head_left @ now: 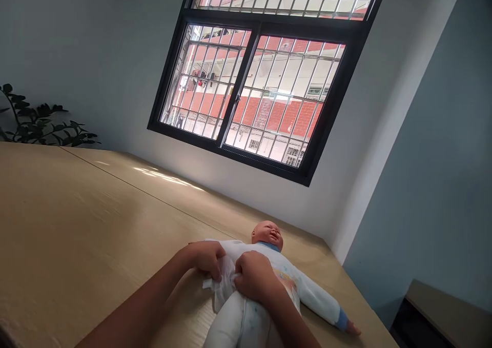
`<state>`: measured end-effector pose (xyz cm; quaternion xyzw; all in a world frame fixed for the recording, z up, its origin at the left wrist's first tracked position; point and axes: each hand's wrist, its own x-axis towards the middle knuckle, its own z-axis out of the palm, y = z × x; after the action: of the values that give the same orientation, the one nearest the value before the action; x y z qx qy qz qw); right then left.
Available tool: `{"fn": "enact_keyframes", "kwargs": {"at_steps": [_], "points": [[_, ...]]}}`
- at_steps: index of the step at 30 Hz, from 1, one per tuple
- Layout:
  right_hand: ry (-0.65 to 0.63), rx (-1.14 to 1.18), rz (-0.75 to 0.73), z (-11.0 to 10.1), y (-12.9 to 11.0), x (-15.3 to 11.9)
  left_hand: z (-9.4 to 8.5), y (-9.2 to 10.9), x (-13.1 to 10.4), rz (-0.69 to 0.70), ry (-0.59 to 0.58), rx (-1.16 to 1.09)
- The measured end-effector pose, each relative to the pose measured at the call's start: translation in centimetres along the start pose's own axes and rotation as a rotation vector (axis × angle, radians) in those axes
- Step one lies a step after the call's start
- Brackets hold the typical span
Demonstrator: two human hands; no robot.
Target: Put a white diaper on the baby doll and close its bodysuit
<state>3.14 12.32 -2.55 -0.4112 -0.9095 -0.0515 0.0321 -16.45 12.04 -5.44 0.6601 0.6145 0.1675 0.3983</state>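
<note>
A baby doll (268,233) in a white outfit with blue collar and cuffs lies face up on the light wooden table (115,245). My left hand (207,258) is closed on the edge of a thin white diaper (224,291) at the doll's waist. Beside it, my right hand (253,276) is curled in a fist over the doll's belly, its fingers pinching the diaper's other part. A small white tab sticks out below my left hand. The doll's legs extend toward me, between my forearms.
Past the table's far edge is a wall with a barred, black-framed window (246,97). A dark-leaved plant (46,125) stands behind the table at the left. At the lower right, a box-like piece of furniture (446,312) sits beyond the table edge.
</note>
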Motion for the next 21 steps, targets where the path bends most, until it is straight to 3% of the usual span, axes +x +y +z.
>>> {"fn": "enact_keyframes", "kwargs": {"at_steps": [3,5,11,16,21], "points": [[0.029,0.008,-0.022,-0.1,0.4,-0.1,-0.2,0.2,-0.5,-0.034,0.198,0.143],[0.049,0.078,-0.032,-0.3,1.1,-0.1,-0.3,0.5,-1.1,-0.053,0.264,0.169],[0.067,0.360,-0.071,-0.5,3.3,0.1,0.0,1.6,-2.0,-0.010,-0.007,-0.148],[0.057,0.481,-0.078,-0.4,4.0,0.3,0.8,1.6,-1.1,0.144,-0.030,-0.192],[0.045,0.497,-0.078,-0.9,4.3,0.0,1.7,1.6,-0.8,0.199,-0.030,0.010]]}}
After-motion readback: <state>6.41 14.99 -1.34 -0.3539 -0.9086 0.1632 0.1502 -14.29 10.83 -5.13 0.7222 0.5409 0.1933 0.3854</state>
